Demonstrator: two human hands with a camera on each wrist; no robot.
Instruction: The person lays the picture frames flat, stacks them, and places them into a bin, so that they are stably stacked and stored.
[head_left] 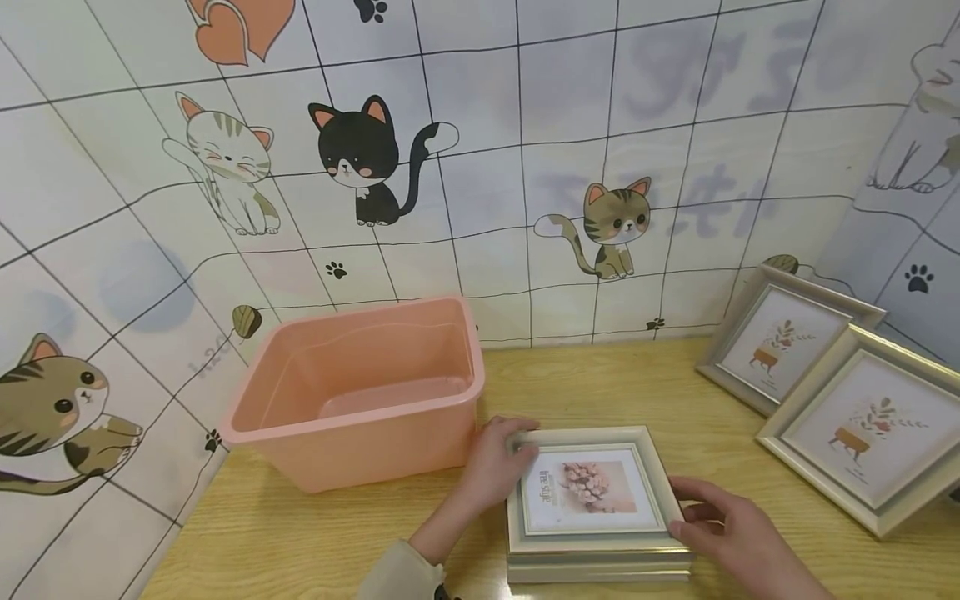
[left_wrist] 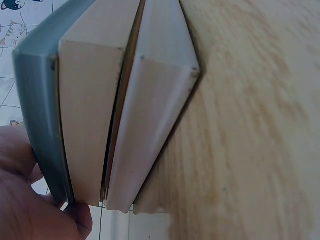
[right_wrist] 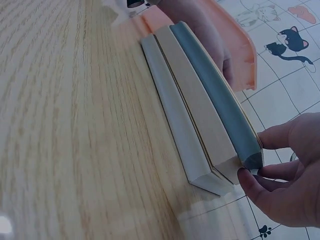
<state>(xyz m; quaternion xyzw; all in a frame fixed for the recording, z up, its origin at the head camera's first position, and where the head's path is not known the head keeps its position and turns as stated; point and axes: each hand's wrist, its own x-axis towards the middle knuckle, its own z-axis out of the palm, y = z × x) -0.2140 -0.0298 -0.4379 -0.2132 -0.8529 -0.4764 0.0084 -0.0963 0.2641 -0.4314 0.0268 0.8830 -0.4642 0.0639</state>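
In the head view a stack of picture frames lies on the table, topped by a picture frame (head_left: 585, 487) with a pink flower print. My left hand (head_left: 493, 462) pinches that top frame at its far left corner, the thumb over its face. On the opposite side my right hand (head_left: 731, 525) grips its right edge between thumb and fingers. Seen from the right wrist, the top frame (right_wrist: 217, 92) has a blue-green side and rests on a cream frame (right_wrist: 200, 105) and a white frame (right_wrist: 177, 115). Part of the left fingers is hidden behind the stack.
A pink plastic bin (head_left: 360, 450) stands on the table (head_left: 315, 533) left of the stack. Two picture frames, a rear one (head_left: 787, 333) and a front one (head_left: 870, 429), lean upright at the right. Behind runs a wall (head_left: 487, 192) with cat-patterned covering.
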